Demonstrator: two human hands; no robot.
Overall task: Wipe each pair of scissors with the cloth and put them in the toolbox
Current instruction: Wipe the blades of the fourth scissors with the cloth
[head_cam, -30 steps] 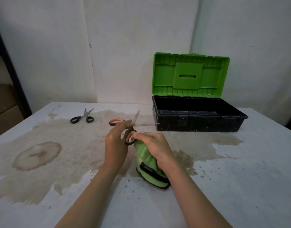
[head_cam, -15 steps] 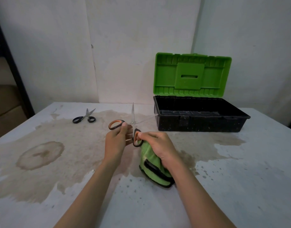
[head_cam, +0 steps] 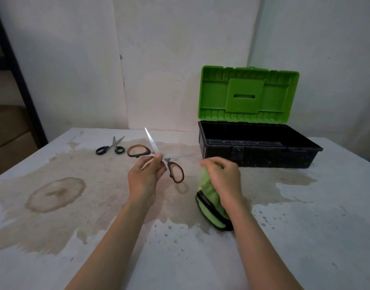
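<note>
1. Head view: the left hand [head_cam: 145, 176] holds the orange-handled scissors [head_cam: 150, 138] above the table [head_cam: 305, 227], thumb and fingertips pinching them at the pivot.
2. Their blades are spread wide, one pointing up and away, the other level and pointing towards the toolbox [head_cam: 255, 155].
3. The right hand [head_cam: 223, 178] has its fingers curled round the green cloth [head_cam: 209, 189], whose black-edged lower end rests on the table; hand and cloth are apart from the scissors.
4. The black toolbox stands behind the right hand, its green lid [head_cam: 246, 95] raised upright.
5. Black-handled scissors [head_cam: 113, 143] lie on the table's far left, blades slightly parted.
6. Whether the lid or the blades carry lettering cannot be told.
7. A brown stain [head_cam: 54, 193] spreads over the tabletop.
</note>
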